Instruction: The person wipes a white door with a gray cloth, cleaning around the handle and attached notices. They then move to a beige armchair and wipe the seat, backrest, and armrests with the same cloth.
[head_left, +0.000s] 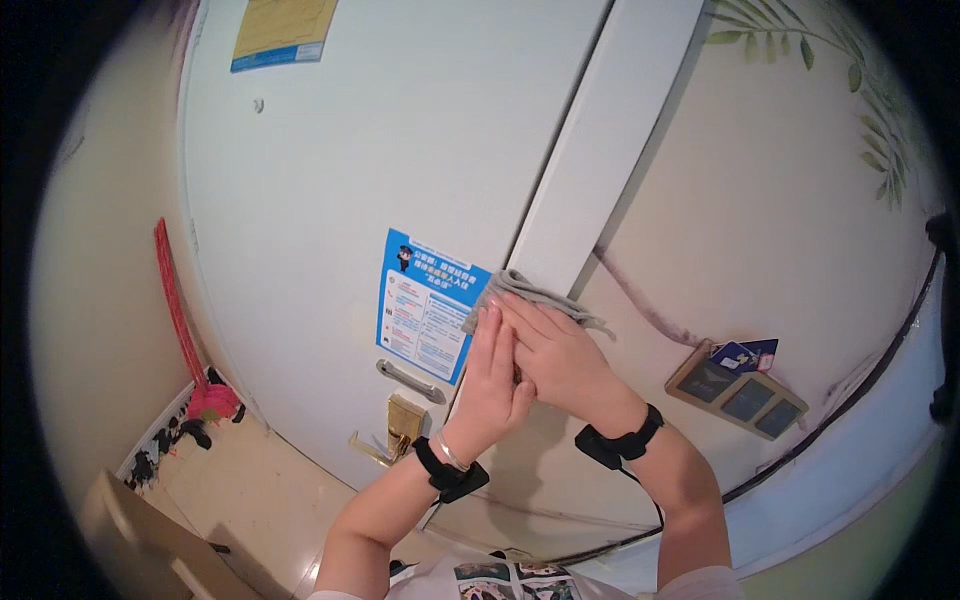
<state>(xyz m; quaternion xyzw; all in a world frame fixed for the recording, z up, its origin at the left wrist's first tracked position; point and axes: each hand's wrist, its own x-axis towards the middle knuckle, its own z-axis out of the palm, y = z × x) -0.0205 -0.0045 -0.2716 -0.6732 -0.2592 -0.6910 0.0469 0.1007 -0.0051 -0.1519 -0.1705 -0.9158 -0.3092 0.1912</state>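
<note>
A folded grey cloth (534, 289) lies against the edge of a white door (322, 187) and its white frame (592, 127). My right hand (562, 356) presses it there with fingers stretched flat. Close beside, my left hand (487, 386) has its fingertips on the cloth too, and the two hands touch. The cloth's left end overlaps the right border of a blue-and-white printed notice (424, 307) on the door. Below the notice is a metal pull handle (410, 381). A brass lock plate (405, 424) with a lever handle (369, 450) sits lower, left of my left wrist.
A wooden wall panel holding cards (735, 390) is mounted right of the frame. In the left corner stands a red-handled broom (180, 315) amid dark debris (169, 442). Brown furniture (150, 536) occupies the lower left. A cable (646, 495) hangs from my right wrist's black band (626, 442).
</note>
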